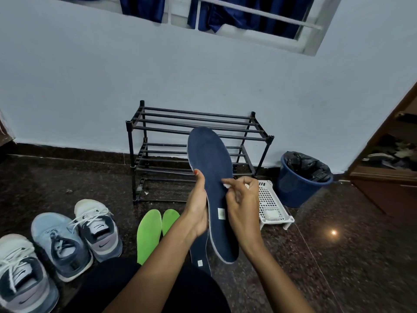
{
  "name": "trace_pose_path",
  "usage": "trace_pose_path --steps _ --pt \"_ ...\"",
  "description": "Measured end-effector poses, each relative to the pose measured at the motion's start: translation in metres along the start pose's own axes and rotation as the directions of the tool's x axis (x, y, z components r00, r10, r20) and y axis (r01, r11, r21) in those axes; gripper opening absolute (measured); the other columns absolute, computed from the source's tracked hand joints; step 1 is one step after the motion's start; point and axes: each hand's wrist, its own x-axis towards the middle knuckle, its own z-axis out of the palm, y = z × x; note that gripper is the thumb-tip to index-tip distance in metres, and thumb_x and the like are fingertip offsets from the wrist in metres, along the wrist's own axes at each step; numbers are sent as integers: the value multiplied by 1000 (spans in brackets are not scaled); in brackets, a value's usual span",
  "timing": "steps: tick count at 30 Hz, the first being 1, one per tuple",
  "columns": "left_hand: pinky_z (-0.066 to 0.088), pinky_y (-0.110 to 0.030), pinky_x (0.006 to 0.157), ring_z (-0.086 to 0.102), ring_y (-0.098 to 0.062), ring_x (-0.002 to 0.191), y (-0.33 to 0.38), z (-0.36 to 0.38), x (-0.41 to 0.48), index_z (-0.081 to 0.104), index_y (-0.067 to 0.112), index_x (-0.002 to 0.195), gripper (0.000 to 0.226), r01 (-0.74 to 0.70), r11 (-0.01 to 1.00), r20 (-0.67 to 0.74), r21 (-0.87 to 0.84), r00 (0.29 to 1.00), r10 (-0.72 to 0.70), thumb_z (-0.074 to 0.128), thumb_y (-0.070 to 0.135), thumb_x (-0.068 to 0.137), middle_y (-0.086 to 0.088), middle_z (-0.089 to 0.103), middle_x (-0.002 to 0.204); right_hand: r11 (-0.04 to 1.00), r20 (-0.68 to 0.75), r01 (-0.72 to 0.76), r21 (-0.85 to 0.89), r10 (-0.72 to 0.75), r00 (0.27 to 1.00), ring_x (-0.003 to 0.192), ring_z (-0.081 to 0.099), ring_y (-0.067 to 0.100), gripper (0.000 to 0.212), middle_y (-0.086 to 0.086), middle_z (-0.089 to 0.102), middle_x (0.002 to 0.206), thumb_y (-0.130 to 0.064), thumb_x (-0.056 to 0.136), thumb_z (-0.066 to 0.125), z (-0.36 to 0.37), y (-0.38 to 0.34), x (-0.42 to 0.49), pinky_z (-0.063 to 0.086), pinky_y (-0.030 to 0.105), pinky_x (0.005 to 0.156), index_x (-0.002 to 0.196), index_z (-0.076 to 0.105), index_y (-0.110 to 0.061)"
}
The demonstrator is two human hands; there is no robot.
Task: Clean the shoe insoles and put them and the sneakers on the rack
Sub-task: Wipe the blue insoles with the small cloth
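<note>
Navy spare insole (199, 256) lies nearest, by the lap, with green insoles (150, 233) and sneakers (99, 227) alongside on the floor, likely queued. Above them the left grip (198, 206) clasps the raised insole (209, 159) by its edge, presenting its face for cleaning. The right grip (243, 204) pinches a small white bit (225, 185) against it. Beyond stands the rack (198, 120), close for placing.

Bare forearms (158, 256), left hand (198, 206) orange-nailed, seemingly black trousers (108, 288)
</note>
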Motion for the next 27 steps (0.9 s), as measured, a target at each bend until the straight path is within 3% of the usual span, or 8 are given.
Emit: trace_pose_path --steps 2,4,7,10,14,18,21,27 --pt "55 -24 59 70 -17 68 2 8 -4 62 7 102 61 -13 998 -28 -60 1000 12 26 55 96 -8 73 79 999 -15 -29 -35 28 999 87 43 -13 16 3 46 99 1 83 58 -11 2 1 30 -3 79 95 65 -7" --pt "54 -27 61 69 -19 71 2 16 -7 60 5 105 54 -18 994 -50 -112 999 13 31 51 97 -10 72 77 995 -12 -100 -10 100 995 79 47 -12 12 2 57 93 -5 79 68 -20 5 4 32 -4 70 90 65 -8" --pt "51 -31 63 66 -22 72 -1 35 -13 59 5 100 46 -10 989 -52 -150 999 2 34 43 99 -11 72 74 951 34 -275 140 273 961 71 56 1 13 -1 64 83 -6 75 72 -35 9 12 41 3 62 81 63 -13" --pt "50 -34 65 64 -25 76 -1 54 -9 55 5 110 33 -6 992 -65 -126 998 -3 37 32 101 -14 67 88 906 43 -352 233 352 935 73 60 13 15 4 65 83 -3 75 71 -49 16 25 48 21 66 77 62 -14" --pt "49 -32 67 60 -21 81 8 66 19 50 2 125 28 1 997 -83 81 997 6 40 11 100 -15 61 113 871 31 -374 319 385 922 70 58 14 16 7 64 79 2 76 68 -65 31 44 47 22 63 74 61 -13" --pt "47 -25 68 57 -12 77 8 57 56 54 6 119 26 50 929 -112 366 994 -9 47 -1 94 -9 60 111 853 16 -421 308 438 899 68 58 11 18 1 62 74 3 76 68 -64 68 50 47 18 62 71 60 -13" --pt "48 -24 66 59 -14 87 -13 38 92 55 12 109 23 141 853 -128 502 988 -88 50 -3 92 -8 62 120 826 12 -508 246 521 853 70 59 14 19 3 64 77 0 76 69 -52 111 48 47 19 61 70 60 -16" --pt "48 -38 89 54 -23 115 -95 -23 165 53 8 123 37 329 698 -182 637 943 -279 53 -7 89 -7 59 126 716 -23 -681 154 692 722 76 60 19 22 8 66 82 2 72 71 -13 215 11 49 29 74 67 60 -16"
